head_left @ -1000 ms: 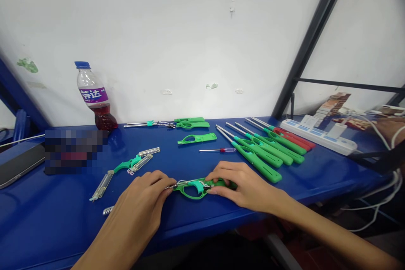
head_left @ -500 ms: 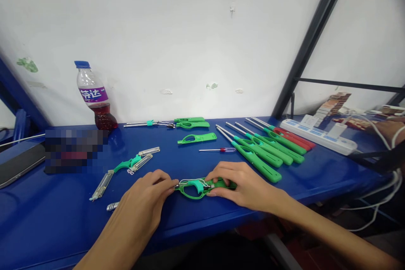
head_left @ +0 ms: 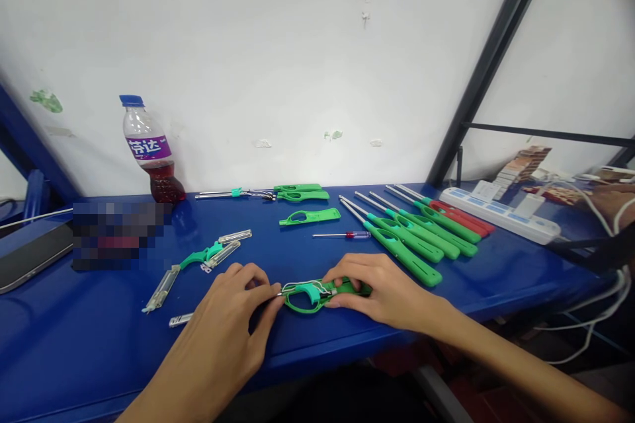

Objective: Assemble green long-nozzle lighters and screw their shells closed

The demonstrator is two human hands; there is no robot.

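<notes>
An opened green gas lighter [head_left: 301, 310] lies near the table's front, its casing half exposing white wires and a teal trigger [head_left: 312, 292]. My left hand [head_left: 231, 310] pinches its front end between thumb and fingertips, where a bit of dark metal shows; the palm hides what lies beyond. Around the handle end, the fingers and thumb of my right hand [head_left: 377, 287] are closed, covering part of it. Beyond them rest a small screwdriver [head_left: 350, 234] and a loose green casing half [head_left: 317, 215]. Left of my left hand are clear fuel tanks [head_left: 163, 287] and a teal piece [head_left: 198, 256].
Several assembled green lighters [head_left: 404, 256] and red lighters [head_left: 464, 217] lie in a row at right, before a white power strip [head_left: 501, 215]. More casing halves [head_left: 302, 195] and metal tubes [head_left: 213, 195] lie along the wall. A drink bottle [head_left: 153, 152] stands back left.
My left thumb has shifted forward, opening a gap below the index finger while the pinch stays at the lighter's front end. My right hand keeps its grip.
</notes>
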